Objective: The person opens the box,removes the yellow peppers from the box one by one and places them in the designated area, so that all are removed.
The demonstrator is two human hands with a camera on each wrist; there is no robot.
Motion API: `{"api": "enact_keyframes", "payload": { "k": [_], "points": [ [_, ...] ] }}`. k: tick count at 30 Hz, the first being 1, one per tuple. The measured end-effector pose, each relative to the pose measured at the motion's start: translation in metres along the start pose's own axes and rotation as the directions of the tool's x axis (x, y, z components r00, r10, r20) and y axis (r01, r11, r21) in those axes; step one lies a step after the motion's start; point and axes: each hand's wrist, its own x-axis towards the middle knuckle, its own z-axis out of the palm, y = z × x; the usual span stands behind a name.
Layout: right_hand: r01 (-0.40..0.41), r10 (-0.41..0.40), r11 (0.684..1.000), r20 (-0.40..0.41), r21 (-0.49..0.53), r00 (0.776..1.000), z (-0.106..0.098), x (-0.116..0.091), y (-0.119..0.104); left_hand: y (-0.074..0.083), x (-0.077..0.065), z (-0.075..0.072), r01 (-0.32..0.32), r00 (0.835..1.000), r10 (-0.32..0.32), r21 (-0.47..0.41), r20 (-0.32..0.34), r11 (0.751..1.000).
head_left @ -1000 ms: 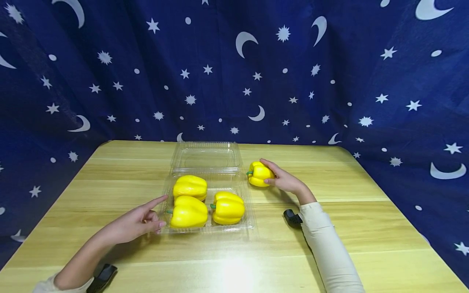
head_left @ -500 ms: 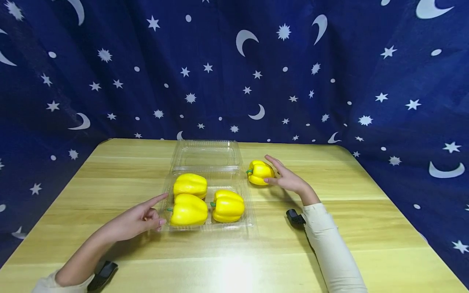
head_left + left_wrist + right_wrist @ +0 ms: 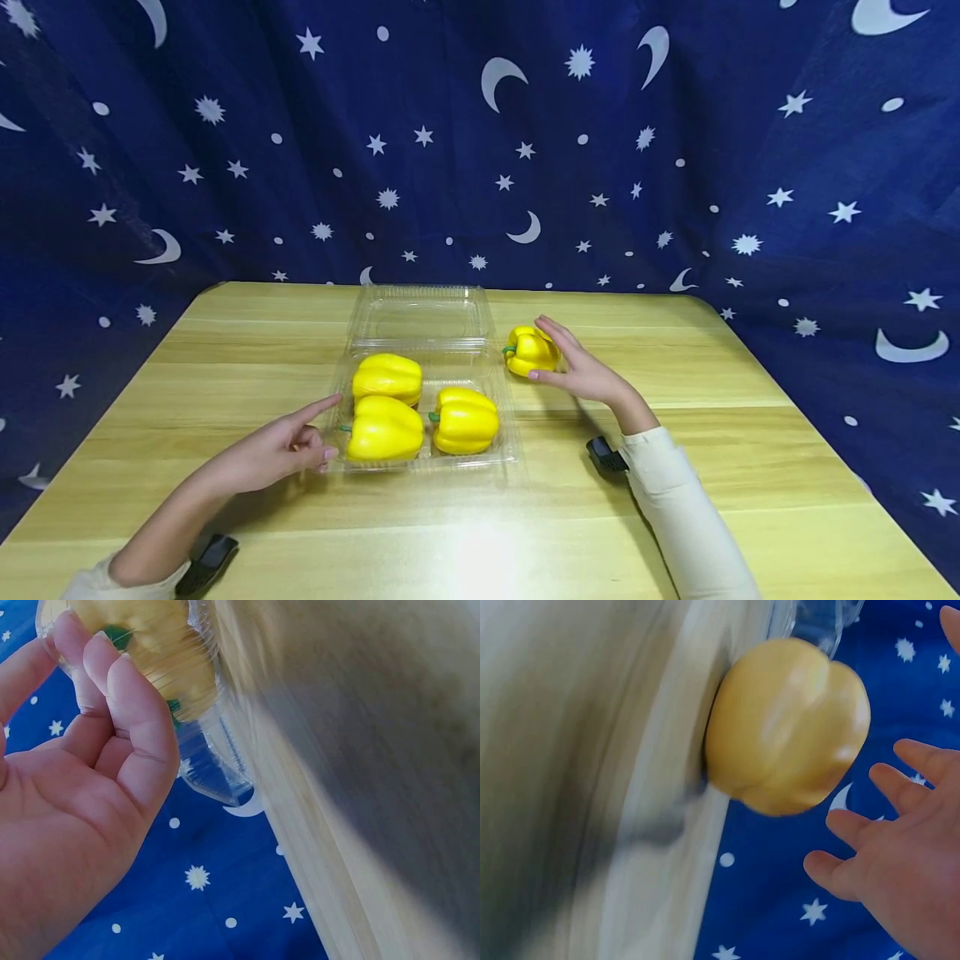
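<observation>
In the head view, a clear plastic clamshell container (image 3: 506, 417) lies with its lid (image 3: 420, 321) folded back. Its base holds a yellow bell pepper (image 3: 387, 377) at back left, another bell pepper (image 3: 386, 429) at front left and a third bell pepper (image 3: 465, 422) on the right. A fourth bell pepper (image 3: 532, 351) sits on the table just right of the container. My right hand (image 3: 581, 367) is beside that one, fingers spread; the right wrist view shows a gap between fingers and pepper (image 3: 787, 724). At the container's left side, my left hand (image 3: 270, 450) has its index finger extended and fingertips by the wall.
The wooden table (image 3: 712, 500) extends around the container on all sides. Behind it hangs a dark blue curtain (image 3: 450, 108) with moons and stars. A black wrist camera (image 3: 606, 455) sits under the right forearm, and another wrist camera (image 3: 207, 565) under the left.
My right hand has let go of the fourth bell pepper, its fingers spreading and lifting off. That pepper stays where it was on the table. The left hand holds nearly still.
</observation>
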Motion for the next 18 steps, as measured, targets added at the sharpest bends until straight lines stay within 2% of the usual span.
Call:
{"api": "enact_keyframes", "payload": {
  "k": [5, 11, 18],
  "points": [
    [0.031, -0.03, 0.999, 0.017, -0.016, 0.999, 0.004, -0.004, -0.011, -0.001, 0.0, 0.0, 0.008, 1.0, -0.008, 0.011, -0.006, 1.0],
    [0.06, -0.061, 0.998, 0.045, 0.014, 0.997, 0.009, -0.013, -0.025, -0.001, 0.0, 0.0, 0.011, 1.0, -0.011, 0.004, -0.002, 1.0],
    [0.105, -0.106, 0.994, 0.042, 0.02, 0.994, 0.02, -0.017, -0.038, 0.001, -0.001, -0.001, 0.001, 1.0, -0.001, -0.011, 0.0, 1.0]
  ]
}}
